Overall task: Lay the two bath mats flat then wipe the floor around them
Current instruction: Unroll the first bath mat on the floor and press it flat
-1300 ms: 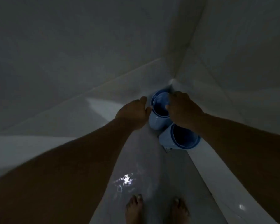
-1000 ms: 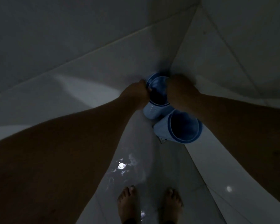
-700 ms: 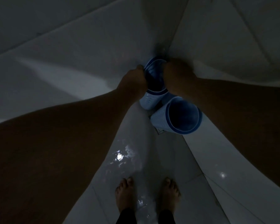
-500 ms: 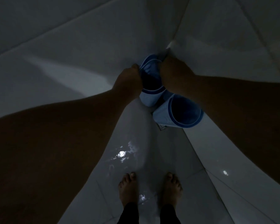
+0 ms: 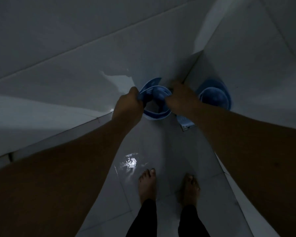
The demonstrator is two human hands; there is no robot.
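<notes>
I stood in a tight corner. Two walls (image 5: pixel 92 69) met just past my hands, so I could not reach further there. The rolled mat (image 5: pixel 156 115) sat between my left hand (image 5: pixel 129 106) and right hand (image 5: pixel 181 100). The other rolled mat (image 5: pixel 214 98) blocked the right side. Open wet floor (image 5: pixel 161 144) lay between the mats and my feet (image 5: pixel 148 187).

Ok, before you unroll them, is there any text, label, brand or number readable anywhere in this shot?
None readable. The rolled mat gripped by the left hand and right hand shows no print. The second rolled mat has faint marks on its pale lower end, too dim and blurred to tell if they are text. Wall tiles and wet floor are plain.
</notes>
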